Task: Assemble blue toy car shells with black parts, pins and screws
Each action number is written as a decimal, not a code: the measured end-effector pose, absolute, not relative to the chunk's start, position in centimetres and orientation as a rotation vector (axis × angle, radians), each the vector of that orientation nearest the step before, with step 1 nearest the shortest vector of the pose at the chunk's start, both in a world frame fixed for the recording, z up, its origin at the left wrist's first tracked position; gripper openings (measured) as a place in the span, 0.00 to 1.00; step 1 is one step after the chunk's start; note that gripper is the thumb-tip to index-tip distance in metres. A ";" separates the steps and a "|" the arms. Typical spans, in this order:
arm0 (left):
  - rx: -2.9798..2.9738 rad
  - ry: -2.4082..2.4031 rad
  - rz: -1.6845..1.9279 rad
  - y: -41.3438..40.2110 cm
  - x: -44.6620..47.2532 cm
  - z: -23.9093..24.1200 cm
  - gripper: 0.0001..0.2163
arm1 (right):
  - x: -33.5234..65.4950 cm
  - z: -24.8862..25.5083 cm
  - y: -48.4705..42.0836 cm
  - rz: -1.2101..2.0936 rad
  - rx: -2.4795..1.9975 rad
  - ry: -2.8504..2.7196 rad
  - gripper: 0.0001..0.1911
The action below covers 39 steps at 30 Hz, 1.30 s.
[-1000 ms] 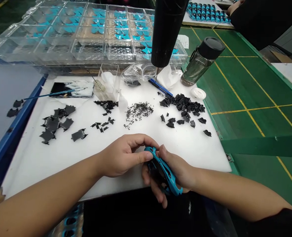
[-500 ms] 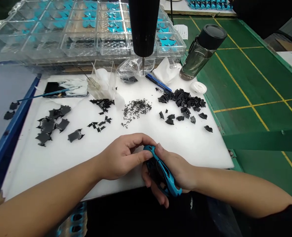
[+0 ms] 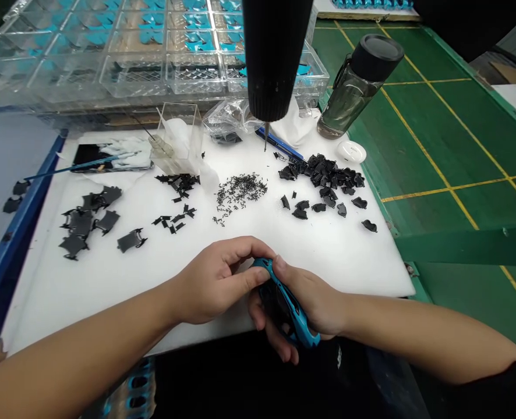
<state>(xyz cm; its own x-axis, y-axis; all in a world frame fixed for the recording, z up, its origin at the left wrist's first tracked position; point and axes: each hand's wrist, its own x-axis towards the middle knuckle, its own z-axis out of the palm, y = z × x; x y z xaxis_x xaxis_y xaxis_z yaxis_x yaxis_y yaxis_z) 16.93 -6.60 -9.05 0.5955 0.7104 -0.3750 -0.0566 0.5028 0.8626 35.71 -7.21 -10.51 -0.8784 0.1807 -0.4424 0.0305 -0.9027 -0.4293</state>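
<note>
Between my two hands, low over the front edge of the white board (image 3: pixel 328 262), is a blue plastic shell (image 3: pixel 299 320) with dark parts inside it. My right hand (image 3: pixel 313 297) wraps round the shell's right side, its thumb on the upper end and its fingers underneath. Thumb and forefinger of my left hand (image 3: pixel 223 279) pinch the same upper end. What lies right under the left fingertips is hidden. Beyond my hands, a heap of tiny black screws (image 3: pixel 243 192) lies on the board. An electric screwdriver (image 3: pixel 269 87) hangs above them, bit downward.
Black curved pieces (image 3: pixel 328 174) lie at the right, flat black plates (image 3: pixel 81 224) and small black clips (image 3: pixel 181 185) at the left. A clear box (image 3: pixel 179 134), blue pen-like tool (image 3: pixel 279 145), white lid (image 3: pixel 351 152) and bottle (image 3: pixel 358 87) stand behind. Clear trays (image 3: pixel 153 70) hold blue shells.
The hanging screwdriver appears lower, larger and further right. Both hands keep nearly the same grip on the blue shell. The whole view has shifted slightly.
</note>
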 end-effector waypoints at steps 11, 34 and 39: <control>0.994 0.811 0.564 -6.2 16.2 -9.7 0.14 | 35.8 -11.7 -7.3 2.984 -0.471 -0.539 0.46; 0.904 0.849 0.529 -6.5 16.9 -9.2 0.12 | 35.7 -11.7 -7.5 2.988 -0.532 -0.493 0.46; 0.801 0.796 0.504 -6.3 17.0 -9.2 0.13 | 35.5 -11.9 -7.6 3.057 -0.344 -0.300 0.55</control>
<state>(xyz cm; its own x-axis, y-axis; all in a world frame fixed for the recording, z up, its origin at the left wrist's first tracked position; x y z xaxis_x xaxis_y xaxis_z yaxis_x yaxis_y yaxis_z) 16.96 -6.30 -9.20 0.6098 0.6654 -0.4305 -0.1054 0.6065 0.7881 35.49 -7.58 -11.90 -0.9740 0.0720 -0.2150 -0.0289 -0.9799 -0.1973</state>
